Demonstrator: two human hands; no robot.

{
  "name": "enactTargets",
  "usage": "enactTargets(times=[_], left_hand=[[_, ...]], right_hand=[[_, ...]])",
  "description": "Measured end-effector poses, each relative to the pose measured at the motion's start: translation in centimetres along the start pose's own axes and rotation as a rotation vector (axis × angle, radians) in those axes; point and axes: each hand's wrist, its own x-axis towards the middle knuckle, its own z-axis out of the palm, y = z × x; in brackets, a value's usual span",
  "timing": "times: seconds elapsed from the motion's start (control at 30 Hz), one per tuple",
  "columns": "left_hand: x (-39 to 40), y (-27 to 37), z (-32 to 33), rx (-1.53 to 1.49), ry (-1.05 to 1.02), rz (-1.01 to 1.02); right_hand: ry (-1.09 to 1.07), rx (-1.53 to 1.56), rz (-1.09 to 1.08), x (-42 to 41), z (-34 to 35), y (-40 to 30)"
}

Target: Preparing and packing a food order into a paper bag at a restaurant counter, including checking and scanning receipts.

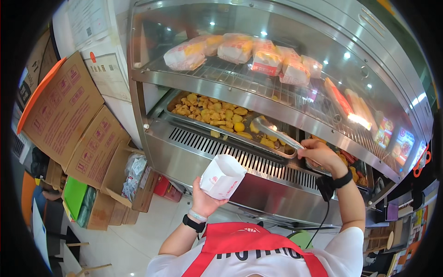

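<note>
My left hand (pixel 207 200) grips an open white paper food bag (pixel 223 176) with red print, its mouth tilted up towards the warming cabinet. In my right hand (pixel 320 154) is a pair of metal tongs (pixel 278 134), reaching under the cabinet's lower shelf edge. The tong tips are over a metal tray (pixel 294 154) of fried golden pieces (pixel 214 112), near a small clump of them. A round yellow piece (pixel 238 127) lies among the food. Whether the tips grip a piece, I cannot tell.
Wrapped burgers (pixel 264 57) and wrapped rolls (pixel 346 100) sit on the wire rack behind curved glass (pixel 221 20). A steel shelf edge (pixel 228 89) runs above the tray. Another food tray (pixel 361 185) is at right. Cardboard boxes (pixel 86 138) stand at left; a black cable (pixel 318 225) hangs near my right arm.
</note>
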Motion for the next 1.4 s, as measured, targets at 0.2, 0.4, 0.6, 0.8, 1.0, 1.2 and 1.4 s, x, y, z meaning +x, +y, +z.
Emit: enactTargets(times=[0.2, 0.4, 0.6, 0.8, 1.0, 1.2, 1.4], left_hand=[[1.0, -0.4, 0.7, 0.003, 0.019, -0.052], [0.7, -0.5, 0.9, 0.0, 0.021, -0.033], [0.3, -0.6, 1.1, 0.031, 0.066, -0.013], [0.4, -0.7, 0.0, 0.015, 0.008, 0.01], [1.6, -2.2, 2.0, 0.146, 0.039, -0.007], [2.8, -5.6, 3.8, 0.011, -0.205, -0.221], [2.5, -5.2, 3.2, 0.094, -0.216, -0.263]], right_hand=[[-0.355, 0.158, -0.083, -0.6, 0.2, 0.3], [-0.135, -0.042, -0.018, 2.2, 0.0, -1.0], [-0.225, -0.031, -0.028, 3.8, 0.0, 0.8], [-0.102, 0.159, -0.027, 0.1, -0.8, 1.6], [-0.394, -0.074, -0.111, -5.2, -2.4, 2.6], [-0.239, -0.353, -0.308, -11.5, -2.9, 2.2], [0.886, -0.103, -0.335, -21.3, -8.9, -2.2]])
